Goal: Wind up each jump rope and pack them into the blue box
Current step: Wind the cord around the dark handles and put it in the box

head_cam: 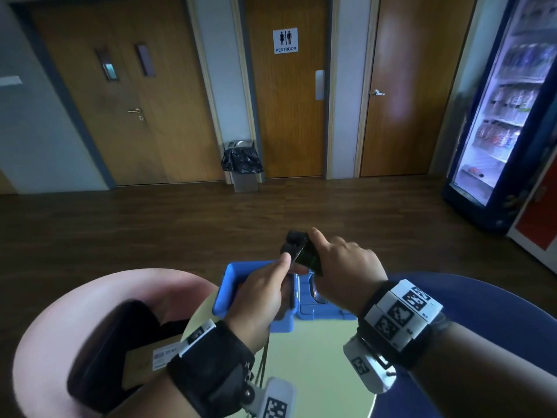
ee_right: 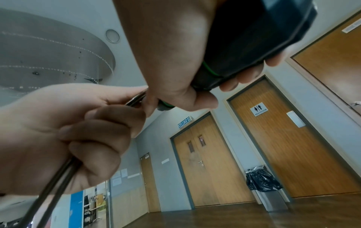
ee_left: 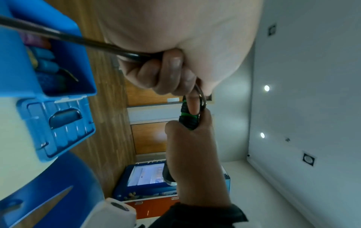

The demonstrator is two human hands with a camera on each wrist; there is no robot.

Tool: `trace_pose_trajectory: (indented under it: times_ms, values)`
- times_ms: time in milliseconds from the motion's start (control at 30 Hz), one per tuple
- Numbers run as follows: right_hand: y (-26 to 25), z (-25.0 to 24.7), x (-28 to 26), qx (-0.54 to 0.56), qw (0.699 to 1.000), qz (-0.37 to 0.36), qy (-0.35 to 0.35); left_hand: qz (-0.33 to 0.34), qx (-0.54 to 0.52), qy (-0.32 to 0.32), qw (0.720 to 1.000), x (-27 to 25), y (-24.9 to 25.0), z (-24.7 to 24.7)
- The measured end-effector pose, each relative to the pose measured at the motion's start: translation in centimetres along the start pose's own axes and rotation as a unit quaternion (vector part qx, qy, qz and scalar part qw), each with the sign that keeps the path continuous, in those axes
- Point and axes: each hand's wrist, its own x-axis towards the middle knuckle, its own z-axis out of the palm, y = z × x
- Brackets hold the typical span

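Both hands are raised over the open blue box (head_cam: 226,289). My right hand (head_cam: 327,256) grips a pair of black jump rope handles (head_cam: 300,250) with green rings (ee_right: 210,71), held side by side. Just left of them, my left hand (head_cam: 278,268) has its fingers curled round the dark rope cord (ee_left: 78,40), close to the handles' ends. The cord (ee_right: 54,185) runs down from the left fist in two strands. In the left wrist view, several coloured ropes (ee_left: 44,61) lie inside the box.
The box's blue lid (head_cam: 319,310) lies flat beside it on a pale green round table (head_cam: 319,363). A pink seat (head_cam: 60,321) with a black bag (head_cam: 102,351) is at left, a blue seat (head_cam: 497,315) at right. Dark wooden floor, doors, a bin (head_cam: 242,164) and a drinks fridge (head_cam: 500,122) lie beyond.
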Motion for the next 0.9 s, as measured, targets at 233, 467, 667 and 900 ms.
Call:
trace_pose_trajectory:
  times_ms: [233, 467, 667, 900]
  values:
    - [-0.2, -1.4, 0.7, 0.125, 0.990, 0.035, -0.047, 0.110, 0.037, 0.001, 0.993, 0.5, 0.9, 0.2]
    - [-0.9, -1.2, 0.3, 0.290, 0.952, 0.060, -0.079, 0.213, 0.137, 0.029, 0.967, 0.8, 0.9, -0.7]
    - [-1.2, -1.1, -0.4, 0.520, 0.823, 0.153, -0.168, 0.200, 0.047, -0.012, 0.979, 1.0, 0.6, -1.3]
    - [-1.2, -1.8, -2.0, 0.736, 0.571, 0.191, -0.308, 0.140, -0.014, -0.043, 0.989, 1.7, 0.6, -1.5]
